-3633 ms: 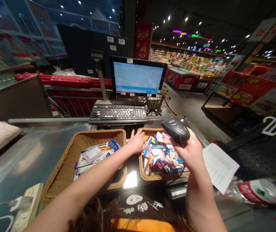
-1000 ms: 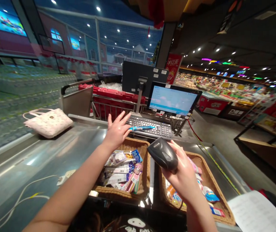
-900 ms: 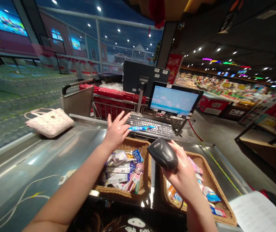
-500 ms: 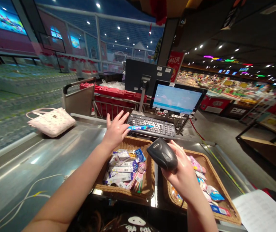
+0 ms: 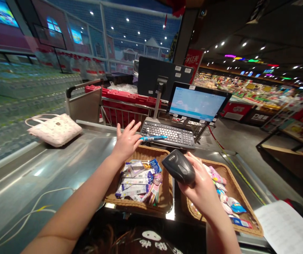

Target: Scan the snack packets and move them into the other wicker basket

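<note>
My left hand [image 5: 127, 143] pinches one end of a slim blue pen [image 5: 154, 138] between thumb and finger, the other fingers spread. The pen lies level in the air, in front of the keyboard [image 5: 171, 133], and a small label shows on its barrel. My right hand [image 5: 200, 180] is wrapped round a black barcode scanner [image 5: 179, 166], whose head points left and up toward the pen. Below my left hand, a wicker basket [image 5: 168, 203] holds several small packets [image 5: 135, 181]. A second wicker basket [image 5: 256, 225] with packaged goods [image 5: 235, 204] lies partly hidden under my right hand.
Behind the keyboard stand a lit screen [image 5: 195, 104] and a dark monitor back [image 5: 151, 76]. A pale handbag [image 5: 57, 130] and a white cable [image 5: 29, 215] lie on the metal counter [image 5: 93, 141]. Printed paper [image 5: 290, 225] is at the right, a shopping cart [image 5: 119, 114] beyond.
The pen has rolled slightly in my left fingers, so its label looks different. Both hands keep nearly the same place; the view has shifted a little.
</note>
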Available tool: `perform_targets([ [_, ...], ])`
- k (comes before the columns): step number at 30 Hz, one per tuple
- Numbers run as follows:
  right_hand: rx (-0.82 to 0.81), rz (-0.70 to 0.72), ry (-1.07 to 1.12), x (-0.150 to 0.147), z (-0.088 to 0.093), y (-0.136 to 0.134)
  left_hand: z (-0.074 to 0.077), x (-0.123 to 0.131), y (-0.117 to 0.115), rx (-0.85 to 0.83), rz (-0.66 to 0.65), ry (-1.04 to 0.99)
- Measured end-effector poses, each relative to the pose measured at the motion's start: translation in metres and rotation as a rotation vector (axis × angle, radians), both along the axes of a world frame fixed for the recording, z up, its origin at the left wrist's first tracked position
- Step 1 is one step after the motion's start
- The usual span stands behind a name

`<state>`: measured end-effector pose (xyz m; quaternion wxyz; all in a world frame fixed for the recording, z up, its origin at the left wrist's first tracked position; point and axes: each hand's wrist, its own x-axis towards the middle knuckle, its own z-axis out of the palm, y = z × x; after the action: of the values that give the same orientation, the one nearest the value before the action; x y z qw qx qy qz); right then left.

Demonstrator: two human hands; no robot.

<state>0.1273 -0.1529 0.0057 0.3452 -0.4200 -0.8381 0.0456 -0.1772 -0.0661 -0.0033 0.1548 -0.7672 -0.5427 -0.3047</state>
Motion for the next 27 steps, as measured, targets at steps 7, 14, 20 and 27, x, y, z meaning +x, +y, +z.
perform_targets([
  [7,-0.010,-0.005,-0.013,0.001,-0.005,0.004,-0.027,-0.007,-0.002,-0.105,-0.021,0.018],
  [14,-0.031,-0.020,-0.014,-0.003,-0.007,0.006,-0.067,-0.012,-0.008,-0.220,-0.038,0.034],
  [20,-0.043,-0.017,-0.008,-0.003,-0.010,0.010,-0.100,-0.009,-0.019,-0.331,-0.043,0.060],
  [27,-0.056,-0.007,0.005,-0.001,-0.009,0.012,-0.125,-0.001,-0.030,-0.472,-0.032,0.086],
])
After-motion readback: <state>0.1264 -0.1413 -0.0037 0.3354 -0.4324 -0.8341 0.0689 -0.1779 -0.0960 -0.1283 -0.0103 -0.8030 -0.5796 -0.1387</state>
